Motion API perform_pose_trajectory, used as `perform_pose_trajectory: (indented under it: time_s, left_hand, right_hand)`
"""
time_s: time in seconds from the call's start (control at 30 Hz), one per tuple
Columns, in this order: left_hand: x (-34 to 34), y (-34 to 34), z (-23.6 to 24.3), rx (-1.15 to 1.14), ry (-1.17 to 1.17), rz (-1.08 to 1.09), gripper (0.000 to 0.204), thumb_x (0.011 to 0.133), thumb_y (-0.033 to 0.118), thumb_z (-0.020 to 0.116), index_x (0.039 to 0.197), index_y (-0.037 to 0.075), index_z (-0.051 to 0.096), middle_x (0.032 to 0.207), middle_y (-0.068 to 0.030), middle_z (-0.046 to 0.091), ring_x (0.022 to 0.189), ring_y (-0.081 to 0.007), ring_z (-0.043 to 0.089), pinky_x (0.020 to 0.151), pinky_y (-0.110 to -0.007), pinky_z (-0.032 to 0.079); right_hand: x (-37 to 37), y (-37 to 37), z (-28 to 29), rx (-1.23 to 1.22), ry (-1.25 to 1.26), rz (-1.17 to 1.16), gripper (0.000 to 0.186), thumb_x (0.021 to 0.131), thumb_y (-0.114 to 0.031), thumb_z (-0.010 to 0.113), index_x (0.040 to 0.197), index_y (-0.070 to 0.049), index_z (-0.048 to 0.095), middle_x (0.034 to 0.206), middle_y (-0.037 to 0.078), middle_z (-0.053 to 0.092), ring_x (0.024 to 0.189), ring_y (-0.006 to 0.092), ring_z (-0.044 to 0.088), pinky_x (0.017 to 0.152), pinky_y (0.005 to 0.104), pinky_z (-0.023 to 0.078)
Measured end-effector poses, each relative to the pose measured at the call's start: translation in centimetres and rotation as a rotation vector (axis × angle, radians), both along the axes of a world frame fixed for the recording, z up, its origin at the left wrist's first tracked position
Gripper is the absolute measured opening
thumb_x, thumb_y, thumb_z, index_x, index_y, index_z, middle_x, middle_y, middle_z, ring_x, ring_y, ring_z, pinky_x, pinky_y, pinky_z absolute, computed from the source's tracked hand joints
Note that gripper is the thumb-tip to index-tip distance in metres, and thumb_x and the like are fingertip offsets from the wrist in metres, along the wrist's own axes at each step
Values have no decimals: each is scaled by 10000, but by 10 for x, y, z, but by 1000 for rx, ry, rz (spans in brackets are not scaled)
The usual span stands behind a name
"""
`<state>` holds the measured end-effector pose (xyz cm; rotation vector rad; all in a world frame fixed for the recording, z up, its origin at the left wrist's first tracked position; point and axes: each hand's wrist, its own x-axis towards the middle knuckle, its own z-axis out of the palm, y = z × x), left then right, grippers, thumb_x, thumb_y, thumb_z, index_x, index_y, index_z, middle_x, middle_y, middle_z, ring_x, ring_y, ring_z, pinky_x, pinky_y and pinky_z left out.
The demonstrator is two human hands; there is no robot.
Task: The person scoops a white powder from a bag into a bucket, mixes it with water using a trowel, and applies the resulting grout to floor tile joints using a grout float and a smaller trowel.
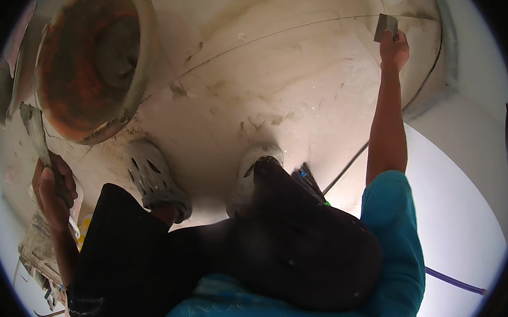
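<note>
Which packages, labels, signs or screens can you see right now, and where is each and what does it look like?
No signs or screens show.
Possible package: a small yellow and white wrapper-like thing at lower left, just below the left hand, mostly hidden behind the black trouser leg; too little shows to tell its shape.
Nothing label-like shows on the orange bucket at upper left.

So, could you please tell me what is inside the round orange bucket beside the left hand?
The round orange bucket has grey, cement-like residue smeared on its inner wall and a grey patch at its bottom. Its rim hides part of the near wall, and the picture does not show how deep the grey material lies.
</note>
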<state>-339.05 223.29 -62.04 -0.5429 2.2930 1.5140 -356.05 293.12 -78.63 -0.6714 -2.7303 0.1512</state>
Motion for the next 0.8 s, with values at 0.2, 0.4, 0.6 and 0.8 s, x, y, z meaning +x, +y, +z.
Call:
perform_pose_trajectory:
  time_s: [0.2, 0.4, 0.6, 0.8]
  left_hand:
    - [9, 3, -7, -22, -22, -50, 443, 943, 463, 394, 892, 39, 509, 588, -19, 464, 448, -78, 400, 431, -218, 308]
    - [12, -4, -7, -50, 11, -84, 444, 945, 462, 386, 892, 38, 510, 599, -17, 465, 451, -75, 398, 435, -218, 310]
    - [17, 1, -7, -56, -1, -69, 456, 946, 476, 382, 895, 41, 511, 597, -13, 461, 446, -72, 383, 423, -217, 293]
    - [35, -11, -17, -34, -11, -7, 460, 945, 488, 381, 907, 48, 510, 603, -10, 456, 440, -68, 363, 410, -219, 274]
  right_hand:
    - [-2, -98, -25, 200, -38, 337, 307, 880, -369, 583, 1032, -121, 682, 867, 170, 698, 783, 348, 680, 728, 422, 541]
    - [103, -302, -34, -144, -43, 760, 249, 819, -186, 648, 1062, -137, 658, 716, 99, 619, 681, 287, 581, 636, 399, 508]
    - [170, -393, -20, -620, -346, 877, 273, 859, -186, 612, 1107, -78, 643, 764, 138, 635, 721, 277, 616, 704, 402, 520]
    - [119, -222, 14, -968, -136, 379, 286, 881, -183, 692, 1127, -47, 635, 958, 77, 713, 824, 150, 667, 743, 288, 534]
